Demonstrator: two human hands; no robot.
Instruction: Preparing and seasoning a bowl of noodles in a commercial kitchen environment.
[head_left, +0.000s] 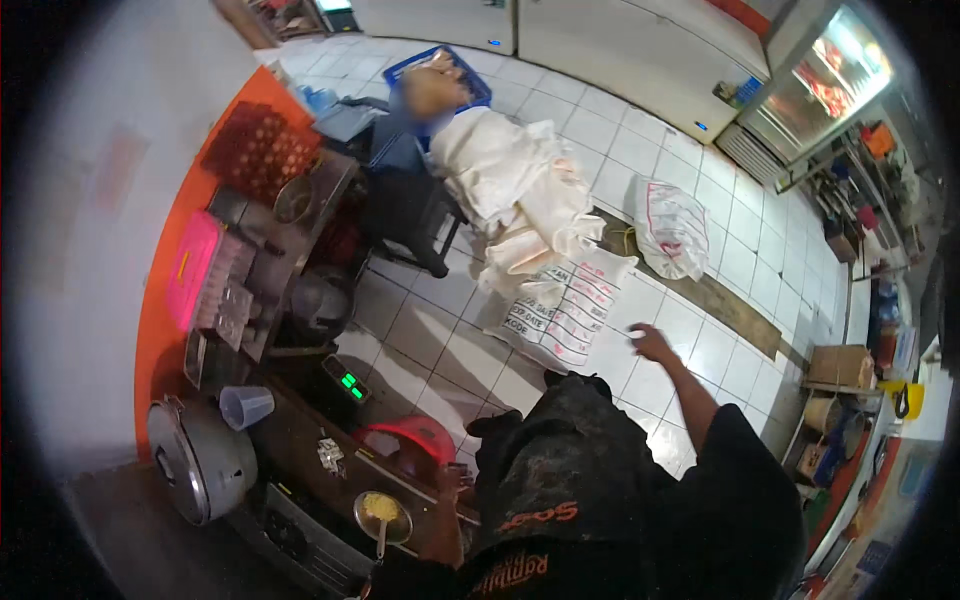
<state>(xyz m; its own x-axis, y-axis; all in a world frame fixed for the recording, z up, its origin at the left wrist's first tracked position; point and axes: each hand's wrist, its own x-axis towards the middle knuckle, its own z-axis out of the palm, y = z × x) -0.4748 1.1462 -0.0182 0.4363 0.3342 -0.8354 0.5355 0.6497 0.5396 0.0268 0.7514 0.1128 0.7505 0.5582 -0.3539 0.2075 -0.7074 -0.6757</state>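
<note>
My right hand (651, 343) hangs over the white tiled floor with its fingers apart and holds nothing. Nearest to it is a white woven sack (577, 307) bearing printed and red handwritten writing, lying flat before my feet. Crumpled white sacks (510, 172) are heaped beyond it. My left hand (454, 476) is low at the edge of a dark counter (292, 420), beside a red plastic basin (412, 435); its fingers are dim, so any grip is unclear. Close by on the counter, a metal bowl (375, 510) holds yellow food and a spoon.
A black stool (412, 217) and a blue crate (472, 79) stand by the sacks. A filled white sack (671, 229) rests by a wooden plank (720, 311). A digital scale (349, 380), a lidded metal pot (199, 465) and a plastic cup (247, 407) are at left.
</note>
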